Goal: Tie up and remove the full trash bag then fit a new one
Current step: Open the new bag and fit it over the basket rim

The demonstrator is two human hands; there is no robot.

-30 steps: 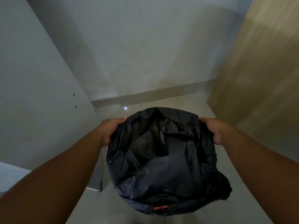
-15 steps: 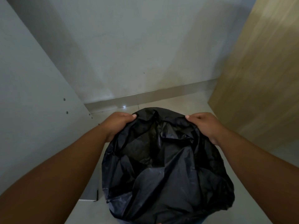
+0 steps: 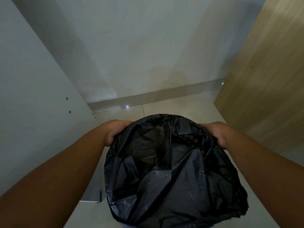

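Here, a black trash bag (image 3: 172, 178) fills the lower middle of the head view, its mouth wide open and facing up, the plastic crumpled in deep folds inside. The left hand (image 3: 115, 131) grips the bag's rim on the far left side, fingers curled down over the edge. The right hand (image 3: 216, 133) holds the rim on the far right side in the same way, fingers bent over the plastic. Both forearms reach in from the bottom corners, with the bag between them. Whatever the bag sits in is hidden by the plastic draped around it.

The bag stands over a pale tiled floor (image 3: 181, 106), close to a white wall (image 3: 131, 46) with a grey baseboard (image 3: 164, 94) along its foot. A light wooden panel (image 3: 263, 79) rises on the right, and a white panel (image 3: 32, 96) with small screw heads (image 3: 67, 98) stands on the left.
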